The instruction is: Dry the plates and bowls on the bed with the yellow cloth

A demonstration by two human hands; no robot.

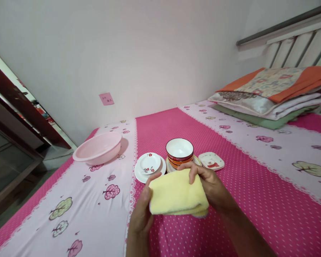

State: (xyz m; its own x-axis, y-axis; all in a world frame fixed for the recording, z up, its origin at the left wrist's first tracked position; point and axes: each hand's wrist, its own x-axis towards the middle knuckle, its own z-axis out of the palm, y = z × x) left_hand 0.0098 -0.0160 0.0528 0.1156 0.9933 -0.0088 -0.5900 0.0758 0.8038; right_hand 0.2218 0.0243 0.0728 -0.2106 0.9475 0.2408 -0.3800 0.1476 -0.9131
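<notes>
A folded yellow cloth (176,194) is held in front of me above the bed by both hands. My left hand (141,212) grips its left edge, thumb on top. My right hand (211,185) clasps the right side, fingers curled over the top edge. Just beyond the cloth sit stacked white plates with red flowers (149,166), stacked bowls with a white inside and red-orange outside (179,151) on a plate, and a small square white dish (211,160).
A pink plastic basin (98,148) rests at the left on the pink patterned bedsheet (256,192). Folded blankets and a pillow (270,96) are piled at the far right by the headboard rail. A dark cabinet (10,142) stands off the bed's left side.
</notes>
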